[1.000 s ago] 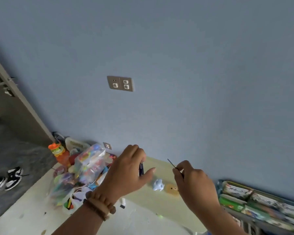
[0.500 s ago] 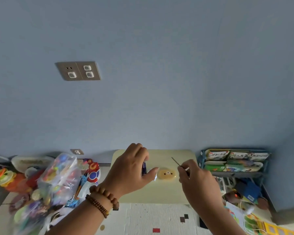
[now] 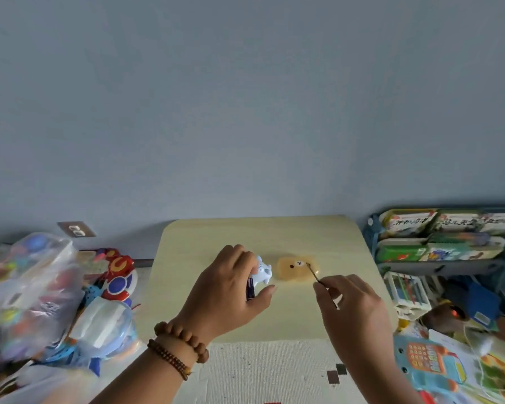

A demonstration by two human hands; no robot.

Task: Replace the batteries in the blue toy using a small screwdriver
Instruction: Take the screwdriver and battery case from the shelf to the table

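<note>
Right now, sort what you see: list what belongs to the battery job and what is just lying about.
For the job: blue toy; battery, held in the left hand; screwdriver, pinched in the right hand.
Lying about: yellow bear toy; bag of toys; bookshelf; toy phone.
</note>
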